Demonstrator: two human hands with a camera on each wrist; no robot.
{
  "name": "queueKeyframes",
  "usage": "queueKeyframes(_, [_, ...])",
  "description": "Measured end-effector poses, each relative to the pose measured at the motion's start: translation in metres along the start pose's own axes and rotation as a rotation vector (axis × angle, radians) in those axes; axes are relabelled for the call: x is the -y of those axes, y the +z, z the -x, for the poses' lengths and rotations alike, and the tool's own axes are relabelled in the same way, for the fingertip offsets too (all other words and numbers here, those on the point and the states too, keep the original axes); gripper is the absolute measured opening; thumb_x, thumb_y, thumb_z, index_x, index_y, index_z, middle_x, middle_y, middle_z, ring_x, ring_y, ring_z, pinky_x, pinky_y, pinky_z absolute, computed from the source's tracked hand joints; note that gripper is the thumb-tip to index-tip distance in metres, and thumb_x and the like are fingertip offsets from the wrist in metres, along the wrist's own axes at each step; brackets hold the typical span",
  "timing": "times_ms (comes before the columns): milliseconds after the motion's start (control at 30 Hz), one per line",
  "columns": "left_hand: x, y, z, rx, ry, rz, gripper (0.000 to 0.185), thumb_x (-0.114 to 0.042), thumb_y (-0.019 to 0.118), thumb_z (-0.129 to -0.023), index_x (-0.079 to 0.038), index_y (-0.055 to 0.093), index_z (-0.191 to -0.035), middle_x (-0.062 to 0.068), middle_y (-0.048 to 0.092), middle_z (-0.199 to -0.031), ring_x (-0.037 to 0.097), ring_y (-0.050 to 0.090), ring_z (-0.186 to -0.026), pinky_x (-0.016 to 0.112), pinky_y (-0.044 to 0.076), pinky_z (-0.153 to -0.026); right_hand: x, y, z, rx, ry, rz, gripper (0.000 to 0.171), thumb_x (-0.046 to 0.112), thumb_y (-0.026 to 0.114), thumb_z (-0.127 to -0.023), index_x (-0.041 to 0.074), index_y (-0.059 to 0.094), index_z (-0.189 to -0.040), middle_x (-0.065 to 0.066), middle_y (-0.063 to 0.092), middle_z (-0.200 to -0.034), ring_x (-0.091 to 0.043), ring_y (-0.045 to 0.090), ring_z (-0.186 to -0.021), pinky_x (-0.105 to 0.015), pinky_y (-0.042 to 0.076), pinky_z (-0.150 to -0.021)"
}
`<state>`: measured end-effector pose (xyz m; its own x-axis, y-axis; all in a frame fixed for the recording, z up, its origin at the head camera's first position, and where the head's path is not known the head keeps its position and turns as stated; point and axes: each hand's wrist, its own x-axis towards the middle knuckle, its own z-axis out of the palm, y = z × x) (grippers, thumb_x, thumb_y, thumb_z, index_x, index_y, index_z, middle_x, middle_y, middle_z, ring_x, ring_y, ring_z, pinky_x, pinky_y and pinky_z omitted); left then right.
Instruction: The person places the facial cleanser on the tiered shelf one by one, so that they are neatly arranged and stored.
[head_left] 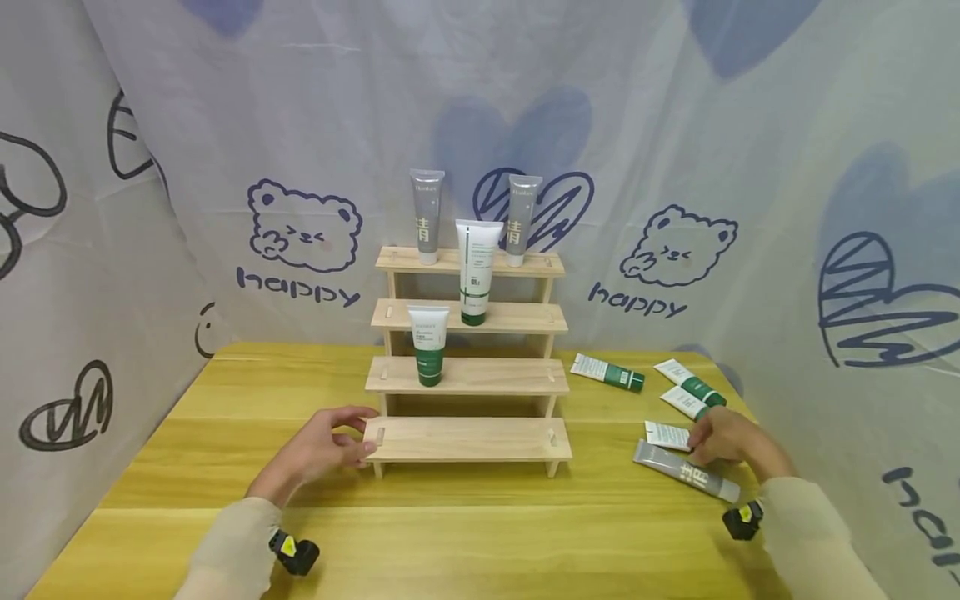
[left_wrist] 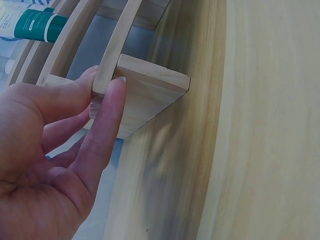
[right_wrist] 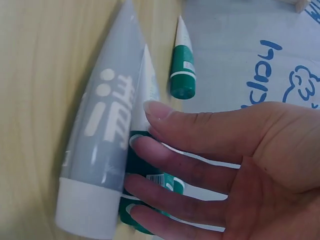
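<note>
"Pinching the left end of the wooden rack (head_left: 465, 437), on its lowest step, our left hand (head_left: 322, 446) sits left of centre in the frame. And our right?"

"Our right hand (head_left: 727, 437) is at the lower right, fingers slightly bent and spread apart, the tips at a white-and-green tube (head_left: 667, 435). How firmly they touch it, we can't tell."

"So where does that tube lie?"

"Partly under our right hand, flat on the table (head_left: 465, 542), just beyond a grey tube (head_left: 682, 471). From our left hand it's well apart, with the rack between."

"And how do the two look?"

"We see small print on the white end of the first; its lower part is dark green. The grey one has pale lettering and a white cap."

"Any others near our right hand?"

"Three more white-and-green tubes (head_left: 609, 372) lie above it in the frame. Four tubes (head_left: 478, 271) stand on the rack, around the upper centre."
</note>
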<state>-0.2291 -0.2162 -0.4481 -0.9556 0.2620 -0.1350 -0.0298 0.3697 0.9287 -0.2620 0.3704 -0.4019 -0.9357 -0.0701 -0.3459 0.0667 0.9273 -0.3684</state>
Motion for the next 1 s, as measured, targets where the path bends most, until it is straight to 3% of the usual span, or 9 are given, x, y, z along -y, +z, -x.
queueKeyframes(167, [0.002, 0.0, 0.0, 0.001, 0.002, 0.009, 0.056, -0.013, 0.072, -0.084, -0.005, 0.049, -0.134, 0.021, 0.049, -0.118, 0.02, 0.066, -0.082, 0.038, 0.061, -0.073, -0.007, 0.004, -0.002, -0.014, -0.003, 0.017, 0.024, 0.013, 0.083, -0.07, 0.003, 0.067, -0.085, -0.005, 0.061, -0.081, -0.017, 0.055, -0.074, -0.025, 0.046, -0.06])
queueKeyframes(500, [0.003, 0.0, -0.001, 0.017, 0.028, 0.009, 0.056, -0.013, 0.071, -0.085, -0.004, 0.048, -0.135, 0.022, 0.049, -0.118, 0.02, 0.067, -0.081, 0.04, 0.061, -0.073, -0.01, 0.012, -0.001, 0.064, 0.017, -0.031, 0.03, 0.007, 0.084, -0.067, 0.003, 0.066, -0.091, -0.005, 0.057, -0.081, -0.018, 0.054, -0.072, -0.027, 0.047, -0.058])
queueKeyframes(800, [0.004, 0.0, -0.002, 0.028, 0.044, 0.033, 0.056, -0.011, 0.071, -0.085, -0.002, 0.048, -0.135, 0.024, 0.048, -0.118, 0.022, 0.067, -0.082, 0.04, 0.061, -0.075, -0.004, 0.014, -0.002, 0.155, 0.067, -0.017, 0.034, 0.008, 0.084, -0.068, 0.003, 0.063, -0.096, -0.008, 0.053, -0.085, -0.021, 0.055, -0.075, -0.031, 0.053, -0.06])
queueKeyframes(1000, [0.003, 0.0, -0.002, 0.027, 0.041, 0.032, 0.057, -0.011, 0.072, -0.084, -0.002, 0.047, -0.135, 0.024, 0.048, -0.119, 0.021, 0.067, -0.082, 0.038, 0.061, -0.074, -0.002, 0.015, -0.001, 0.163, 0.075, -0.042, 0.034, 0.01, 0.083, -0.07, 0.004, 0.062, -0.096, -0.008, 0.052, -0.085, -0.022, 0.055, -0.076, -0.033, 0.055, -0.06])
